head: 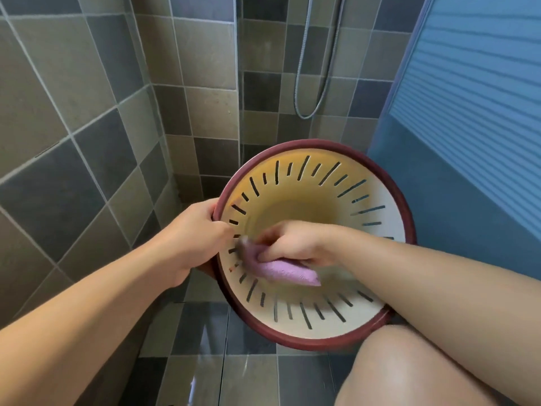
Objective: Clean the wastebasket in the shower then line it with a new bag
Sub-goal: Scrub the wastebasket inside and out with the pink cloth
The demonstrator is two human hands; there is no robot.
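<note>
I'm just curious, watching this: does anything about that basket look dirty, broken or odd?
Small reddish specks mark the wastebasket's inner wall by its left rim, beside the pink cloth gripped by the right hand. Nothing looks broken.

1. Wastebasket mouth faces up, inside mostly open; right hand with pink cloth fills the left part.
2. Left hand blocks left rim.
3. Bare knee close below the rim.
4. Blue door close right; tiled wall left.
</note>
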